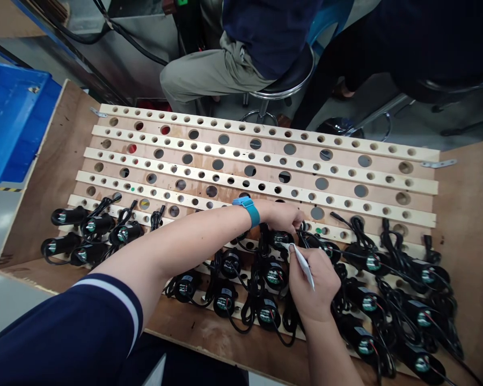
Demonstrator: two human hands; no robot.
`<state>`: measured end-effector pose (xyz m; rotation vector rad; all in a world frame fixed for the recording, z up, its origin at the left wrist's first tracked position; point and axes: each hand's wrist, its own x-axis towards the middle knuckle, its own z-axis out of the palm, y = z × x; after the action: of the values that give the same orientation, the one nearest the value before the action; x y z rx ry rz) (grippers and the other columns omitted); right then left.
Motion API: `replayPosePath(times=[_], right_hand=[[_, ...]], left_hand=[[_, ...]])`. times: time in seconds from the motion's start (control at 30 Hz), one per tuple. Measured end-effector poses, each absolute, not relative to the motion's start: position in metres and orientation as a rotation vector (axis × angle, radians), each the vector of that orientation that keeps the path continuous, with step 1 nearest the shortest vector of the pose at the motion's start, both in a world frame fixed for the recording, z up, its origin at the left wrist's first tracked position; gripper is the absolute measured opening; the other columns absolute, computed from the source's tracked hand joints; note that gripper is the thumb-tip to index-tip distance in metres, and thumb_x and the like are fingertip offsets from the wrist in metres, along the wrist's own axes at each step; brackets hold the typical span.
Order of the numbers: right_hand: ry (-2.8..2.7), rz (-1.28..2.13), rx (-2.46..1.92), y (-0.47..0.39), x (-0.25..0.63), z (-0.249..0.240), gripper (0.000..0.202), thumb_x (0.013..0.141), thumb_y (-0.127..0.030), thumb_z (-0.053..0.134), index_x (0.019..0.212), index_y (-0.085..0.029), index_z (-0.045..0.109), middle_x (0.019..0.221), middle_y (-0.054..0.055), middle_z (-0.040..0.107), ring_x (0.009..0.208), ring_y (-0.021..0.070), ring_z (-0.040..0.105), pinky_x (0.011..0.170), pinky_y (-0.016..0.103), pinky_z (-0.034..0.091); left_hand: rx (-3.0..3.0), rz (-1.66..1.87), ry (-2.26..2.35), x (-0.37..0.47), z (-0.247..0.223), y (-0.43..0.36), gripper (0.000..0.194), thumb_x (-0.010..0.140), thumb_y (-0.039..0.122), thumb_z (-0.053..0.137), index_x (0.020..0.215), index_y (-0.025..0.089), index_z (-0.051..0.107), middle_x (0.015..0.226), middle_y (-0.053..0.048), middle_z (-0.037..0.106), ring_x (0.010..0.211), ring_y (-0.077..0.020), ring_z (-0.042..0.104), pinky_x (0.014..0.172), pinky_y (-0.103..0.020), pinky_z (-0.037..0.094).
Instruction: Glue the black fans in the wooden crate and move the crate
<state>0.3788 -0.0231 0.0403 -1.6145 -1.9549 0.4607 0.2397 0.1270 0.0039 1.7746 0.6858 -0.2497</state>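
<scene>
My left hand (285, 216), with a blue watch on its wrist, reaches across the wooden rack. Its fingers are pinched together at a black cable (302, 230); the fingertips are partly hidden. My right hand (316, 281) is closed on a thin white piece (304, 266) that looks like folded paper or a label sheet. Between the hands sits a black cylindrical unit (282, 238), its end partly covered by the right hand. Several similar black units with green circuit boards and coiled cables, such as one unit (274, 274), stand around both hands.
The wooden rack (225, 182) has rows of round holes and raised side walls. More black units lie at its near left (99, 225) and near right (370, 303). Beyond it, two people sit on stools (284, 88). A blue bin (14, 123) stands at left.
</scene>
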Motion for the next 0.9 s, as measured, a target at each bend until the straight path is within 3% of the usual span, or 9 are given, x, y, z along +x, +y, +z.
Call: replayPosePath(times=[0.37, 0.5, 0.6, 0.7, 0.77, 0.83, 0.9], right_hand=[[-1.842, 0.440, -1.724, -0.027, 0.382, 0.047, 0.008, 0.088, -0.019, 0.066, 0.082, -0.014, 0.067, 0.081, 0.003, 0.066, 0.077, 0.0117, 0.059, 0.074, 0.024, 0.045], [-1.352, 0.654, -2.031, -0.046, 0.390, 0.074, 0.024, 0.084, -0.038, 0.071, 0.081, -0.014, 0.069, 0.080, 0.006, 0.068, 0.075, 0.0160, 0.063, 0.076, 0.029, 0.049], [-0.825, 0.918, -2.165, -0.071, 0.398, 0.093, 0.042, 0.083, -0.053, 0.068, 0.088, -0.011, 0.068, 0.083, 0.010, 0.070, 0.075, 0.0198, 0.066, 0.075, 0.033, 0.052], [-0.459, 0.977, -1.933, -0.101, 0.396, 0.107, 0.045, 0.088, -0.053, 0.060, 0.101, -0.010, 0.061, 0.095, 0.014, 0.069, 0.087, 0.0246, 0.068, 0.086, 0.043, 0.055], [-0.504, 0.986, -1.893, -0.118, 0.385, 0.115, 0.045, 0.092, -0.052, 0.050, 0.109, -0.011, 0.060, 0.103, 0.015, 0.068, 0.099, 0.0277, 0.067, 0.091, 0.047, 0.054], [-0.691, 1.010, -1.929, -0.130, 0.369, 0.125, 0.047, 0.093, -0.052, 0.047, 0.118, -0.015, 0.062, 0.115, 0.015, 0.066, 0.114, 0.0307, 0.061, 0.096, 0.047, 0.051], [-0.880, 1.031, -1.875, -0.136, 0.353, 0.137, 0.048, 0.091, -0.052, 0.052, 0.122, -0.019, 0.065, 0.124, 0.014, 0.063, 0.121, 0.0334, 0.057, 0.101, 0.048, 0.047]], left_hand=[[1.806, -0.250, 0.732, 0.242, 0.012, 0.121, 0.021, 0.087, 0.021, 0.059, 0.105, 0.014, 0.067, 0.105, -0.006, 0.070, 0.088, -0.0160, 0.061, 0.073, -0.025, 0.043], [1.812, -0.111, 0.884, 0.235, 0.024, 0.106, 0.016, 0.086, 0.019, 0.061, 0.099, 0.011, 0.067, 0.101, -0.009, 0.070, 0.090, -0.0180, 0.061, 0.076, -0.026, 0.043], [1.783, 0.239, 1.089, 0.215, 0.048, 0.075, 0.016, 0.091, 0.021, 0.053, 0.097, 0.013, 0.066, 0.095, -0.009, 0.069, 0.085, -0.0178, 0.060, 0.076, -0.028, 0.043], [1.511, 0.514, 1.293, 0.196, 0.084, 0.016, 0.030, 0.097, 0.037, 0.046, 0.088, 0.015, 0.064, 0.086, -0.006, 0.067, 0.080, -0.0157, 0.058, 0.077, -0.029, 0.043], [1.114, 0.464, 1.284, 0.195, 0.107, -0.034, 0.049, 0.095, 0.055, 0.044, 0.076, 0.014, 0.061, 0.074, -0.006, 0.063, 0.070, -0.0144, 0.056, 0.068, -0.027, 0.043], [0.600, 0.310, 1.082, 0.207, 0.125, -0.079, 0.067, 0.081, 0.078, 0.048, 0.089, 0.013, 0.063, 0.078, -0.007, 0.065, 0.062, -0.0142, 0.055, 0.058, -0.027, 0.043], [0.301, 0.434, 0.994, 0.224, 0.139, -0.108, 0.075, 0.068, 0.083, 0.059, 0.095, 0.014, 0.064, 0.084, -0.007, 0.065, 0.069, -0.0136, 0.057, 0.063, -0.025, 0.044]])
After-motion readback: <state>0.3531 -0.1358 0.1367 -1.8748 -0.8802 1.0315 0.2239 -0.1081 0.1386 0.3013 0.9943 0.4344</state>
